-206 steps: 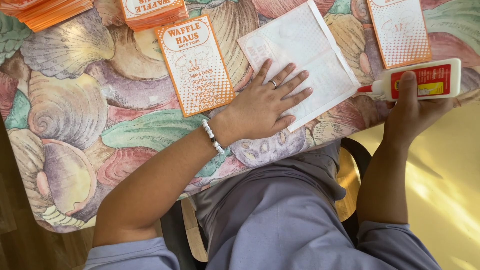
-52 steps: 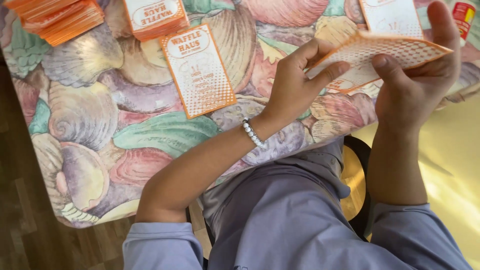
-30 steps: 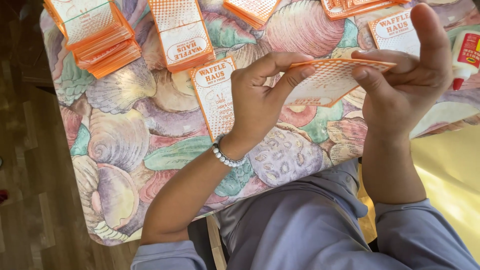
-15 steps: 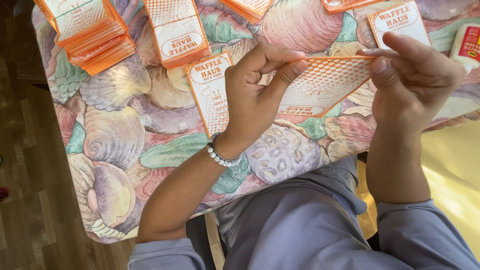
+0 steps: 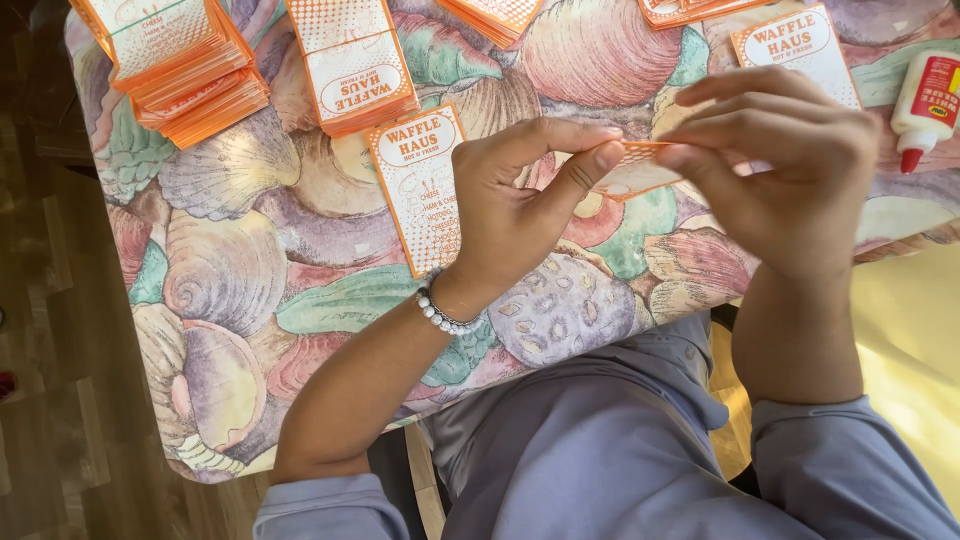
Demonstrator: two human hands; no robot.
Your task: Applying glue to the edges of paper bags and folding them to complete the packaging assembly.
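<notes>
Right now both hands are up over the table, pinching one orange-and-white paper piece between them. The left hand has thumb and forefinger closed on the piece's left end, the other fingers curled loosely. The right hand covers the other end, its fingers bent down over it, so I can only see the middle strip of paper between the two hands. The piece sits just above the shell-patterned cloth, not lying on it.

My reading is that the fold or seam is being pressed: the paper looks doubled over and squeezed flat along an edge. If that is so, what it needs next is steady pressure along the whole edge, keeping the sides lined up.

A flat printed card lies just under the left wrist, stacks of the same sit at the far left, and a glue bottle stands near the right edge.
</notes>
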